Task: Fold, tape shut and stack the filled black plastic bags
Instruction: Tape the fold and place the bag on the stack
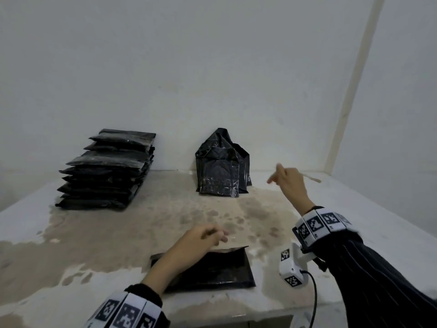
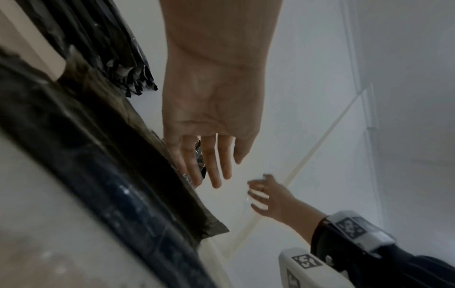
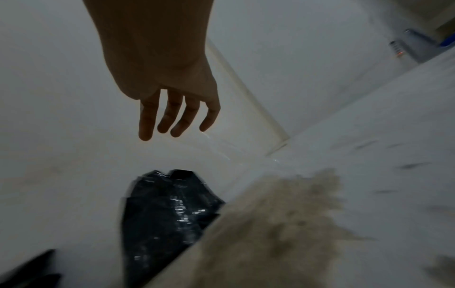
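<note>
From the head camera, a flat black bag (image 1: 208,268) lies on the dust-stained table (image 1: 71,245), at the edge nearest the person. The left hand (image 1: 201,240) reaches over this bag's far edge with its fingers bent downward; whether the tips press the fold or merely hover cannot be told from here. Beyond the flat bag, against the wall (image 1: 212,67), a cluster of upright filled bags (image 1: 221,166) stands with open tops. To the left of that cluster sits a stack of sealed bags (image 1: 106,169), laid flat one on another. The right hand (image 1: 290,183) is raised in the air to the right of the upright bags, fingers loosely spread, nothing visibly in it. Both wrists carry bands printed with black-and-white markers.

The left wrist camera shows the left hand (image 2: 211,117) with its fingers extended and slightly apart, gripping nothing. The flat bag (image 2: 98,165) runs along the left of that hand, and the outermost finger appears to lie against the bag's edge. The right hand (image 2: 270,198) is seen beyond the fingertips, blurred, fingers spread.

The right wrist camera shows the right hand (image 3: 172,93) hanging with relaxed, slightly parted fingers and holding nothing. Below it stand the upright filled bags (image 3: 167,214), well apart from the fingertips, beside the brown dust patch on the table (image 3: 369,155).
</note>
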